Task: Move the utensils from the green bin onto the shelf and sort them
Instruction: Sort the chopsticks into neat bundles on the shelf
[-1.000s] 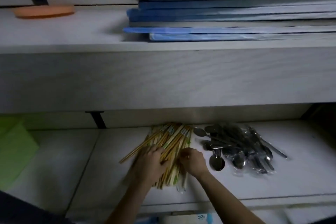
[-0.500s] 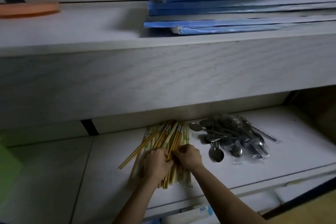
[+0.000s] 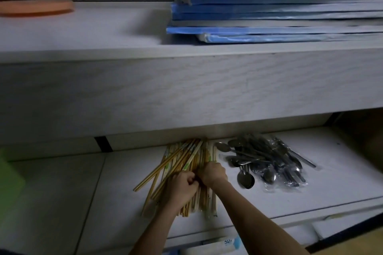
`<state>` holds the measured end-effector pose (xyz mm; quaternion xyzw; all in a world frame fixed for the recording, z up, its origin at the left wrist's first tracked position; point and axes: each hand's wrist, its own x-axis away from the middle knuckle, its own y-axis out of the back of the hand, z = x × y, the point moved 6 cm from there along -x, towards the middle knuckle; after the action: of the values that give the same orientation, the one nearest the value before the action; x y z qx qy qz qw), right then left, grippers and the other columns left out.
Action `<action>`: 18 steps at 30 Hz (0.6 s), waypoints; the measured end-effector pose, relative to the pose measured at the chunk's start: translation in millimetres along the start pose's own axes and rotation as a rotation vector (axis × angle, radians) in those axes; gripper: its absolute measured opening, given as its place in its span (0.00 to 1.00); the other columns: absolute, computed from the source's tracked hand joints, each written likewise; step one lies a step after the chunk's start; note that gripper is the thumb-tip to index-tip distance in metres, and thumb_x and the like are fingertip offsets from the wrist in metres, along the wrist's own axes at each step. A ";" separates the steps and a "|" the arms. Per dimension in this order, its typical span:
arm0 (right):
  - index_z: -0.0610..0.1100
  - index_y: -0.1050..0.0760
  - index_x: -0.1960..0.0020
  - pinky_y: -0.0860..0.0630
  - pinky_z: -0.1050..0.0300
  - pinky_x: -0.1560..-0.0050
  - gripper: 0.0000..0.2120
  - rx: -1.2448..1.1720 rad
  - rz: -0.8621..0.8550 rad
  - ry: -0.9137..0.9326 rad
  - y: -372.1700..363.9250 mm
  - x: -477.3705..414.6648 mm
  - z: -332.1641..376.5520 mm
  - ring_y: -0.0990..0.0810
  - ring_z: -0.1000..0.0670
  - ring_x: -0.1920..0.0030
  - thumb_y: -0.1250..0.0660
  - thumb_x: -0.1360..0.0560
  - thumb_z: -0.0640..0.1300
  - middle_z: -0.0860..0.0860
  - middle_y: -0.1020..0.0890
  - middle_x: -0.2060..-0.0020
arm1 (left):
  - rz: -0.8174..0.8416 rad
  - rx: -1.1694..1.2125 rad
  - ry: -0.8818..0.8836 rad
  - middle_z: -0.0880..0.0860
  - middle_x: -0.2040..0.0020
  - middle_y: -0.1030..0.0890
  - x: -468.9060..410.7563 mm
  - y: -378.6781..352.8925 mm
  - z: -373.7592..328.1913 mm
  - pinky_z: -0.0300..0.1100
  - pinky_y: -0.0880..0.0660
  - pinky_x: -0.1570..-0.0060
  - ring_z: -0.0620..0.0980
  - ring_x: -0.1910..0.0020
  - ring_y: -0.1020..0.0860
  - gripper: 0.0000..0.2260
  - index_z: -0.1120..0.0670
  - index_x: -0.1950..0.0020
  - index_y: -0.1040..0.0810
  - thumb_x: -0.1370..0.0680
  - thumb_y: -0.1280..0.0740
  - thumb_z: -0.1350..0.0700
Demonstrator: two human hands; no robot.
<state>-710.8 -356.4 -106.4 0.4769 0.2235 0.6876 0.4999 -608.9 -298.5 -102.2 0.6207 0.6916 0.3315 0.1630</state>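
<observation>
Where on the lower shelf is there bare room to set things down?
Bare: white lower shelf between green bin and fanned bamboo chopsticks, and right of the steel cutlery pile. Crowded: middle, where left hand and right hand grip them.

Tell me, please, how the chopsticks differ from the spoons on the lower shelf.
The chopsticks are yellowish sticks; the spoons are dark shiny metal. Left hand and right hand grip the chopsticks; the spoons lie untouched. The chopsticks sit left of the spoons. Both piles rest on the shelf.

Chopsticks (image 3: 184, 163) left of spoons (image 3: 267, 161), on shelf (image 3: 331, 188)
</observation>
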 end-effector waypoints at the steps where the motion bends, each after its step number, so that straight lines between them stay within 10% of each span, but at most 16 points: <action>1: 0.41 0.26 0.46 0.27 0.58 0.54 0.13 0.003 0.019 0.005 -0.1 -2.1 -1.2 0.25 0.49 0.56 0.41 0.22 0.48 0.47 0.25 0.56 | -0.021 0.034 0.011 0.45 0.61 0.23 0.3 2.6 0.0 0.33 0.28 0.61 0.43 0.60 0.26 0.08 0.50 0.58 0.21 0.24 0.36 0.61; 5: 0.44 0.30 0.58 0.24 0.55 0.52 0.09 -0.182 0.147 0.063 1.7 -4.0 -12.2 0.25 0.49 0.60 0.42 0.21 0.46 0.47 0.24 0.59 | -0.133 0.178 0.046 0.46 0.55 0.22 -0.4 14.3 2.6 0.27 0.31 0.61 0.44 0.53 0.23 0.07 0.54 0.48 0.21 0.22 0.37 0.60; 8: 0.46 0.30 0.59 0.28 0.65 0.68 0.10 -0.657 0.275 0.139 9.0 24.3 -10.6 0.27 0.56 0.69 0.44 0.20 0.41 0.51 0.26 0.66 | -0.109 0.323 0.067 0.48 0.58 0.22 -0.4 18.3 -5.7 0.26 0.31 0.64 0.41 0.60 0.25 0.06 0.52 0.53 0.23 0.21 0.38 0.54; 12: 0.44 0.31 0.45 0.29 0.66 0.72 0.09 -0.770 0.488 0.216 -7.8 64.6 11.6 0.28 0.57 0.71 0.49 0.18 0.42 0.51 0.26 0.66 | 0.102 0.733 0.268 0.51 0.47 0.19 0.5 -2.9 -6.8 0.46 0.27 0.43 0.49 0.47 0.22 0.15 0.52 0.45 0.21 0.24 0.37 0.44; 18: 0.40 0.29 0.38 0.24 0.56 0.49 0.18 -0.612 0.552 0.283 -20.6 68.2 28.9 0.19 0.46 0.53 0.47 0.18 0.51 0.43 0.19 0.54 | 0.029 1.135 0.432 0.60 0.59 0.17 4.6 10.3 16.4 0.43 0.26 0.67 0.50 0.67 0.18 0.11 0.60 0.58 0.25 0.21 0.39 0.54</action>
<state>-678.8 -291.6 -80.2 0.2499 -0.0602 0.8886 0.3799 -591.6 -289.7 -106.5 0.5386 0.7694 0.0319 -0.3419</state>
